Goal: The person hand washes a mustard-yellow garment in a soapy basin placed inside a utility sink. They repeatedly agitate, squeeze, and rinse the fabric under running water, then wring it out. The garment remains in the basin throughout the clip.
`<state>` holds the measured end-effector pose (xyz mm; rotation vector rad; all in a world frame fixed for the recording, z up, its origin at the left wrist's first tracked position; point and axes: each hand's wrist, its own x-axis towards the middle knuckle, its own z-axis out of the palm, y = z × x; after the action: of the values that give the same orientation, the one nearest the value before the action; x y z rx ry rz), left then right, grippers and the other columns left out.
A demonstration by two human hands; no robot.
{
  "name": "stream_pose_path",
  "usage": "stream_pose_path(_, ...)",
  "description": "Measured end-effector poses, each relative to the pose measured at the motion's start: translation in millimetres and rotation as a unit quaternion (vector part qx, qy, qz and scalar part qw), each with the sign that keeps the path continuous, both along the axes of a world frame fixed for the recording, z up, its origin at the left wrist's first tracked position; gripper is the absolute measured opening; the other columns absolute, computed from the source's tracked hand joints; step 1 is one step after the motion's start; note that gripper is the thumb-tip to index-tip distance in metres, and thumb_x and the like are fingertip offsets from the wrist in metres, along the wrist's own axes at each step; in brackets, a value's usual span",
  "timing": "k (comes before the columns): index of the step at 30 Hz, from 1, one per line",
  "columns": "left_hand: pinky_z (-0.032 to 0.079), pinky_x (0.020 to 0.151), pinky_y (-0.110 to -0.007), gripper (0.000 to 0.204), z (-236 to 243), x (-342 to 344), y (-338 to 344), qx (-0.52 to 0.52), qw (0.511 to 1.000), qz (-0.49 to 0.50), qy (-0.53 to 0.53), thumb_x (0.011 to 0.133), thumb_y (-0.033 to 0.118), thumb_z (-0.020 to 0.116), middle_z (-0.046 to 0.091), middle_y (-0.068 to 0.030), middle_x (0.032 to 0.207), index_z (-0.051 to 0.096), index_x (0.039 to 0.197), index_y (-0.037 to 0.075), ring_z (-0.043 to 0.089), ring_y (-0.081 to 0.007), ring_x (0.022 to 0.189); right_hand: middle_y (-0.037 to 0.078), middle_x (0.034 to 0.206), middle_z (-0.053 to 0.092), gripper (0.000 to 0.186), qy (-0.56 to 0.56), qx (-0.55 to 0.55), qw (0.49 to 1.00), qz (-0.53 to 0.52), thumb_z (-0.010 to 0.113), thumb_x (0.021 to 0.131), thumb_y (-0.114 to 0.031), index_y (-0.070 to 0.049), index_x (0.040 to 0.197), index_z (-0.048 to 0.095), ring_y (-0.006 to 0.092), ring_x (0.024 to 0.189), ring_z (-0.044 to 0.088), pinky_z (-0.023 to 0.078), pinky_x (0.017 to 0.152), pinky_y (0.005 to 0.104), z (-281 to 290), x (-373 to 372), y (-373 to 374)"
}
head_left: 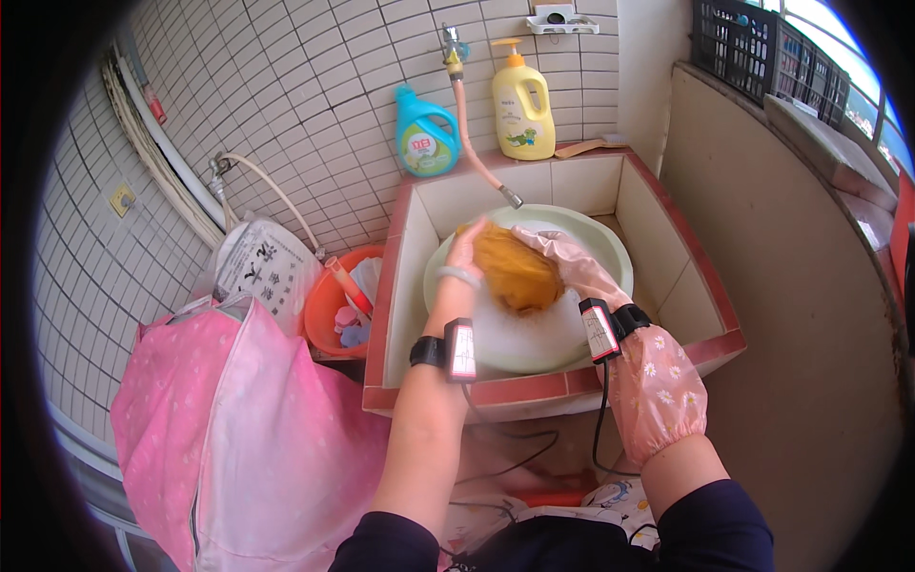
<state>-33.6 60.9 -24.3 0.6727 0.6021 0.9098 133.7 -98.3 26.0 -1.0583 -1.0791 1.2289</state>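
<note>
A wet mustard-yellow cloth (519,269) is bunched up above whitish, sudsy water in a pale green basin (624,276). My left hand (465,250), bare and smeared by motion, grips the cloth's left side. On the other side, my right hand (564,255) is covered in pink material and closes on the cloth's upper right; its fingers are mostly hidden. A pink daisy-patterned sleeve cover (658,391) runs up the right forearm. Each wrist carries a black strap with a small box and a cable.
The basin stands in a tiled sink with a red rim (572,383). Over it hangs a pink hose (467,124). A teal detergent bottle (426,133) and a yellow pump bottle (523,107) stand on the back ledge. An orange bucket (319,310) and a pink fabric cover (276,419) are at left.
</note>
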Motion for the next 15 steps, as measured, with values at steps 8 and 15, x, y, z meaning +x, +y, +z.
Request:
stream_pose_path(8,0.051,0.102,-0.049,0.04,13.3,6.1,-25.1,-0.038,0.998,0.05,-0.011,0.104,0.041,0.056,0.07,-0.0116,0.121,0.062,0.126,0.008,0.066,-0.0316,0.112,0.001,0.1,0.065,0.017,0.13,0.101,0.984,-0.072,0.062,0.095,-0.017,-0.003,0.104,0.064,0.0098,0.093,0.057,0.043,0.095,0.0248,-3.8,-14.7,2.8)
stream_pose_path(15,0.05,0.102,-0.042,0.039,-25.5,21.8,-19.0,-0.002,0.999,0.045,-0.014,0.106,0.04,0.048,0.066,-0.0092,0.124,0.062,0.124,0.009,0.062,-0.0271,0.116,0.01,0.105,0.07,0.035,-0.058,0.102,0.993,-0.018,0.067,0.094,-0.026,0.002,0.115,0.066,0.0193,0.101,0.064,0.051,0.092,0.033,37.7,-63.9,-1.9)
